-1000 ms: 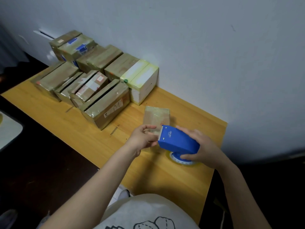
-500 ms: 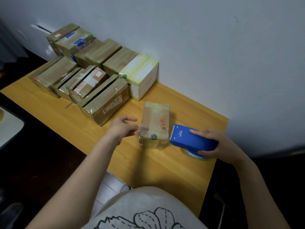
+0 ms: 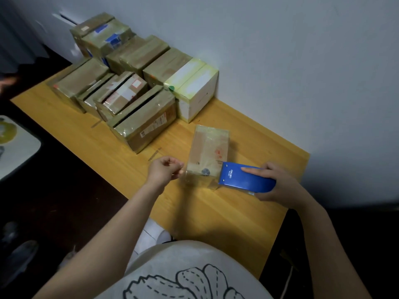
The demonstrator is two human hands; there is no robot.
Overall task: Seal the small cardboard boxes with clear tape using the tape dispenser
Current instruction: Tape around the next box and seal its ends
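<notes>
Two hands: both out over the table [image 3: 237, 214], one on each side of a single small box [image 3: 208, 155]; I log the scene from left to right.
Far left: a pale mat [image 3: 20, 147] lies on the dark floor, off the table.
Back left: taped boxes [image 3: 121, 89] packed in rows against the wall [image 3: 280, 61], brown card under glossy tape; a white box [image 3: 195, 91] ends the back row on the right.
Centre left: the left hand [image 3: 165, 172] has its fingers curled in, fingertips meeting right at the near left corner of the small box. Whether they pinch clear tape there I cannot tell; any film is too faint on my feed.
Centre: the small box lies flat on the table, apart from the rows, between the two hands, its top glossy.
Centre right: the tape dispenser [image 3: 246, 179], blue, has its front edge against the near right side of the small box.
Right: the right hand [image 3: 279, 185] grasps the tape dispenser from the rear, forefinger laid straight along its top.
</notes>
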